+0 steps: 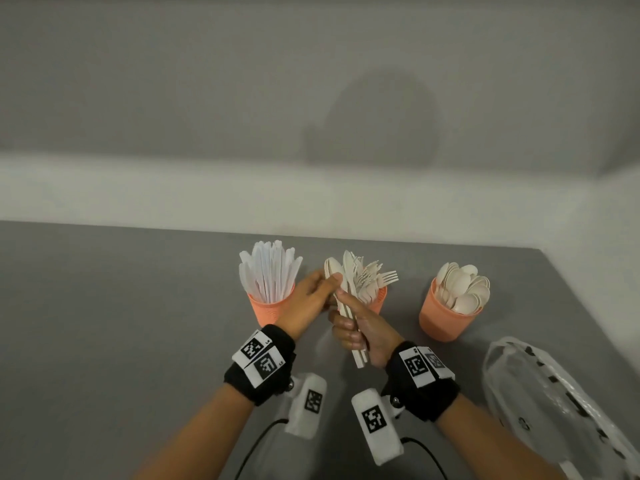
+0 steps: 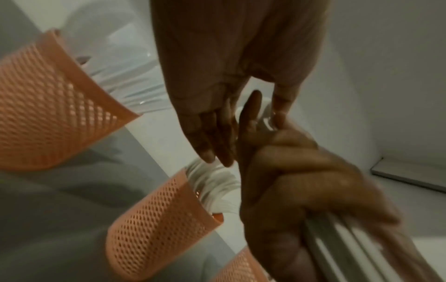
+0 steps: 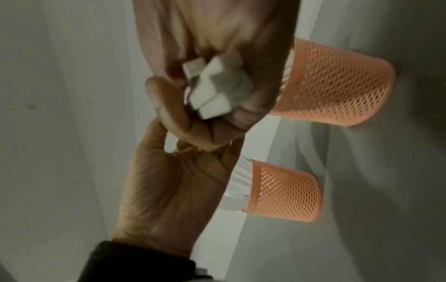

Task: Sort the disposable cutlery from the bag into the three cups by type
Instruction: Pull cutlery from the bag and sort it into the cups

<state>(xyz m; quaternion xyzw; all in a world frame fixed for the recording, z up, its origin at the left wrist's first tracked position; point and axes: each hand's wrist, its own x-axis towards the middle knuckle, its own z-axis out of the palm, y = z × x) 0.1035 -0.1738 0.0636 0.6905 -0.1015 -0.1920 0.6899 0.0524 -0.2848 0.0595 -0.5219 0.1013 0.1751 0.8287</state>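
Right hand (image 1: 360,332): fingers curled round mixed cutlery bundle (image 1: 348,299), held before fork cup (image 1: 378,301). Left hand (image 1: 311,292): thumb and fingers pinching one spoon (image 1: 333,268). Step: separating; next, spoon cup (image 1: 445,318).

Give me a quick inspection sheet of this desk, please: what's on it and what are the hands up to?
Surface: grey table, set against a pale wall.
Job's things: three orange mesh cups in a row: knife cup on the left, fork cup in the middle, spoon cup on the right, each holding many pieces. A clear plastic bag lies at the near right.
Clutter: nothing seen.
Grippers: right hand grips a bundle of cutlery by the handles; left hand pinches a piece at the bundle's top.
Cables: thin black cables run from the wrist cameras toward the near edge.
Surroundings: plain wall with a round shadow.
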